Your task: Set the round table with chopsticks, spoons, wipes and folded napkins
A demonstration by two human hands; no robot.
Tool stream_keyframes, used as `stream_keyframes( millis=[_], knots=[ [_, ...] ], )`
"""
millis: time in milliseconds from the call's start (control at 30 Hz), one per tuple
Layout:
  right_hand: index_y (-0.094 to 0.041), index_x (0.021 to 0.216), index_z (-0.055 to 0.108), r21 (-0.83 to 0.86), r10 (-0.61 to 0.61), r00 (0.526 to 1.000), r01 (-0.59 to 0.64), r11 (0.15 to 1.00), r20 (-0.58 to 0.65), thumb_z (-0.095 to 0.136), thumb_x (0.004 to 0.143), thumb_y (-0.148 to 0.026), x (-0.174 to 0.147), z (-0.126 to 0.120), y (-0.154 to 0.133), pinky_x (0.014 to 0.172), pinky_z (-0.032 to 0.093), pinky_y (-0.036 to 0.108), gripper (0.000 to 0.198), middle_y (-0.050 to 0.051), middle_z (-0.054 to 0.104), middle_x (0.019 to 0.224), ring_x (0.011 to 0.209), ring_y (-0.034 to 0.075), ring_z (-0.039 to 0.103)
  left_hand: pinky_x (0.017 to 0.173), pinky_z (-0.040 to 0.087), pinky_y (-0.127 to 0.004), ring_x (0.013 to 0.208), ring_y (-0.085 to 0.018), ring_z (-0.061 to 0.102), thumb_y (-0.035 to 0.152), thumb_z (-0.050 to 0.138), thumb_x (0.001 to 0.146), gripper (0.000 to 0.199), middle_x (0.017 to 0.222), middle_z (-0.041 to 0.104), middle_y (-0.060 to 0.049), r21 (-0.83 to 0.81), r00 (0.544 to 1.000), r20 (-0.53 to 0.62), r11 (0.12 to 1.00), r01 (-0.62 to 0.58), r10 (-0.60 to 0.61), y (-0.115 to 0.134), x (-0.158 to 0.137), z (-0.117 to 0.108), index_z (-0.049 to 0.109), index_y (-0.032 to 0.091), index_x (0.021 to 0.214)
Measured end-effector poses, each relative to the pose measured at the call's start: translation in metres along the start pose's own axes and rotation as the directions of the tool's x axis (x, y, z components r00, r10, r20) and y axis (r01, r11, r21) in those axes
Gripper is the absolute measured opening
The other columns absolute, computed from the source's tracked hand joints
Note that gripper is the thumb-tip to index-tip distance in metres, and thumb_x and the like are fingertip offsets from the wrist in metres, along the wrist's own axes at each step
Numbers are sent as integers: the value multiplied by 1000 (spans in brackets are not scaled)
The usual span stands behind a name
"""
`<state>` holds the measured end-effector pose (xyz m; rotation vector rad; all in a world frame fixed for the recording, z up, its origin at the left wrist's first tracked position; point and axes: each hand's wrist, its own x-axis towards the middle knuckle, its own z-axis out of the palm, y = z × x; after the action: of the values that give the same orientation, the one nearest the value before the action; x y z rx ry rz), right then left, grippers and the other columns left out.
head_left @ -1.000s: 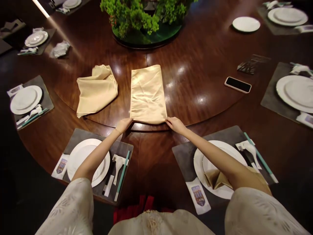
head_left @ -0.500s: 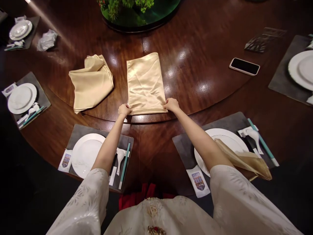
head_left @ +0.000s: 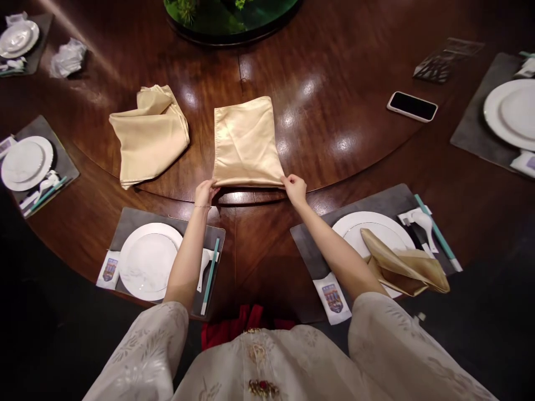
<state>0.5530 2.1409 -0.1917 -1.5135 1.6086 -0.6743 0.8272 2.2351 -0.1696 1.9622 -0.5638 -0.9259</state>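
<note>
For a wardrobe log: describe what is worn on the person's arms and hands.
Both arms are bare from above the elbow down. Wide, loose cream sleeves with a faint woven leaf pattern cover the upper arms. The left hand has a thin bracelet at the wrist; the right hand shows no jewellery or gloves.

centrepiece [head_left: 228, 19]: cut off by the top edge, only its dark rim and some green showing.
right plate [head_left: 510, 114]: cut by the right edge, with its mat.
upper-left plate [head_left: 16, 38]: partly clipped at the frame's corner.
printed sleeve [head_left: 333, 297]: emblem too small to read.
left hand [head_left: 204, 193]: fingertips hidden under the napkin [head_left: 246, 142] corner.
spoon [head_left: 204, 267]: partly behind the left forearm.
</note>
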Motion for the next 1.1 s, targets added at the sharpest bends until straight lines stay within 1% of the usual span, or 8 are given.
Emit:
stream_keyframes(
  millis=[200, 300, 400, 633, 700, 867, 1000, 1100],
  knots=[
    [-17, 76, 61, -423, -389, 918, 384, 821, 78, 47, 83, -23, -28, -3, 18, 87, 44, 35, 17, 12, 61, 102, 98, 23, 54, 86, 47, -35, 93, -21, 57, 17, 57, 72, 3, 92, 60, -9, 410, 942, -153, 887, -215, 299, -35, -24, 4, 54, 16, 73],
    [-19, 98, 64, -427, -526, 806, 590, 686, 270, 43, 87, -20, -25, -2, 22, 98, 37, 42, 24, 11, 56, 123, 118, 26, 46, 95, 41, -39, 109, -23, 52, 19, 49, 82, 17, 114, 57, -13, 625, 819, 157, 586, -515, 553, -40, -22, -2, 59, 17, 95],
    [-18, 110, 60, -353, -559, 698, 712, 607, 447, 42, 88, -23, -20, -3, 24, 105, 32, 41, 29, 9, 54, 130, 125, 23, 42, 102, 35, -39, 121, -22, 46, 21, 40, 89, 26, 124, 56, -12, 598, 688, 469, 374, -709, 554, -43, -19, -11, 59, 18, 107],
    [-12, 111, 60, -286, -556, 553, 820, 495, 621, 48, 82, -19, -25, -23, 34, 100, 35, 39, 32, 14, 54, 129, 122, 26, 46, 99, 36, -43, 120, -28, 48, 21, 50, 82, 31, 127, 55, -16, 557, 557, 696, 150, -817, 452, -50, -38, -35, 59, 19, 112],
    [-14, 105, 63, -319, -495, 625, 759, 568, 604, 45, 83, -19, -25, -27, 30, 94, 40, 35, 29, 12, 63, 116, 110, 24, 55, 94, 40, -38, 109, -25, 56, 17, 45, 84, 27, 115, 63, -13, 565, 598, 682, 217, -796, 421, -46, -40, -40, 62, 20, 106],
    [-18, 98, 65, -501, -203, 897, 394, 770, 393, 43, 85, -27, -11, -25, 1, 80, 45, 29, 27, 7, 68, 96, 91, 21, 62, 77, 45, -27, 86, -21, 64, 32, 49, 85, 21, 90, 69, -7, 713, 887, 345, 529, -460, 306, -24, -22, -37, 63, 20, 96],
    [-18, 93, 65, -602, 39, 954, 156, 783, 298, 56, 75, -26, 8, -17, -20, 80, 48, 33, 22, 9, 66, 100, 93, 24, 62, 77, 46, -29, 87, -23, 63, 31, 66, 71, 17, 90, 69, -7, 758, 974, 181, 612, -226, 136, -4, -2, -24, 62, 20, 82],
    [-16, 110, 59, -638, 138, 962, 46, 769, 235, 67, 63, -21, 21, -7, -30, 80, 50, 37, 48, 13, 62, 109, 97, 27, 60, 77, 46, -31, 89, -23, 62, 22, 71, 62, 24, 96, 67, -8, 756, 992, 111, 643, -127, 65, 6, 5, -15, 62, 20, 83]
  ],
)
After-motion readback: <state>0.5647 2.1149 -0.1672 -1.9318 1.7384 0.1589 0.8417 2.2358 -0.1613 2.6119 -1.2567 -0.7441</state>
